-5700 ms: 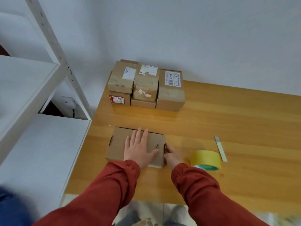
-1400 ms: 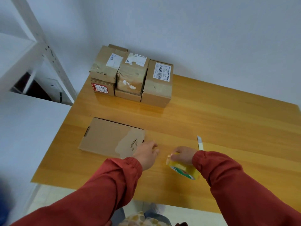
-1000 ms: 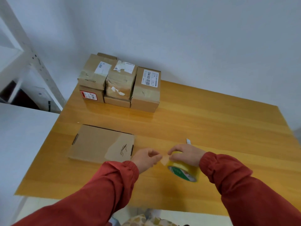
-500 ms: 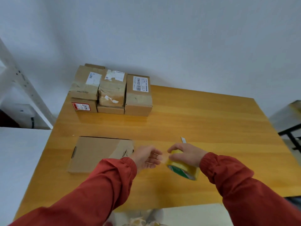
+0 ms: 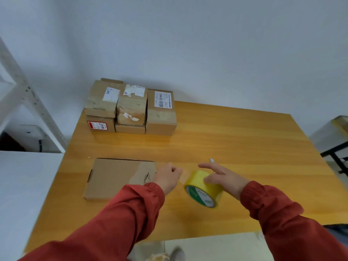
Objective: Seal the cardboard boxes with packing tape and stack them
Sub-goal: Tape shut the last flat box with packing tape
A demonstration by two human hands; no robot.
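Note:
A flat cardboard box (image 5: pixel 114 178) lies on the wooden table (image 5: pixel 235 140), left of centre, with a strip of clear tape over its right part. My right hand (image 5: pixel 224 179) holds the yellow tape roll (image 5: pixel 202 188) tilted above the table, thumb on it and index finger stretched out. My left hand (image 5: pixel 167 176) is curled just left of the roll, pinching the pulled-out tape end (image 5: pixel 185 176) near the box's right edge. Several sealed boxes (image 5: pixel 131 108) with labels stand stacked at the table's far left corner.
A small knife (image 5: pixel 212 160) lies on the table just beyond my right hand. A white metal shelf unit (image 5: pixel 28 102) stands left of the table. A dark-framed piece of furniture (image 5: pixel 337 146) shows at the right edge. The wall runs behind the table.
The tape roll has been lifted off the table by my right hand, and my left hand has drawn a short length of tape out toward the flat box. The view has drifted right.

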